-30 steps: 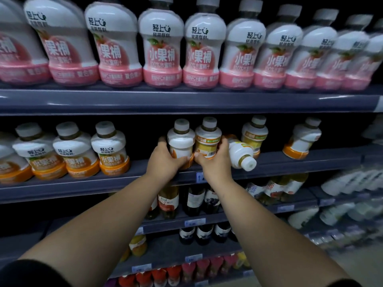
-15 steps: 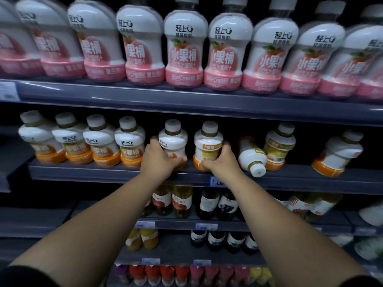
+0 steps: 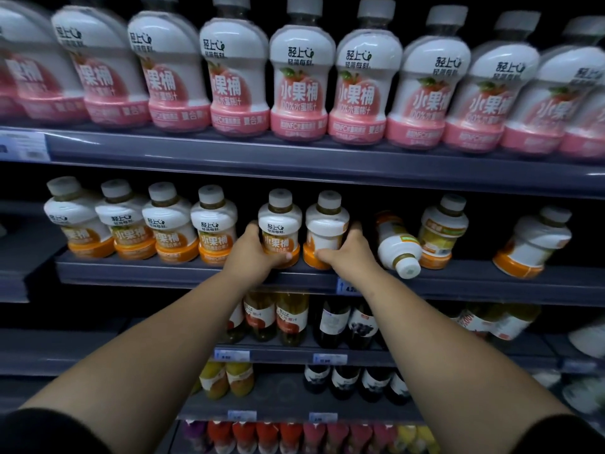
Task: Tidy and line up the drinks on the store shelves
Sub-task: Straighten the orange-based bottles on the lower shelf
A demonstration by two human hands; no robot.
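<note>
On the middle shelf (image 3: 196,273) stand white-and-orange juice bottles. My left hand (image 3: 252,253) grips one upright orange bottle (image 3: 280,224) whose label faces me. My right hand (image 3: 347,253) grips the neighbouring orange bottle (image 3: 325,224), upright with its label turned away. To the left, several orange bottles (image 3: 167,227) stand in a neat row. Right of my right hand a toppled bottle (image 3: 397,245) lies with its cap toward me, then a yellow-green labelled bottle (image 3: 442,231) and a leaning orange bottle (image 3: 530,244).
The top shelf (image 3: 294,155) carries a full row of large pink-labelled bottles (image 3: 299,86). Lower shelves hold dark wine-like bottles (image 3: 347,322), amber juice bottles (image 3: 278,317) and small coloured bottles at the bottom. A gap lies between the yellow-green bottle and the leaning one.
The view has shifted left, showing more of the aligned orange row. Both held bottles have slid left toward that row, and the right-hand bottle has turned its label away.
</note>
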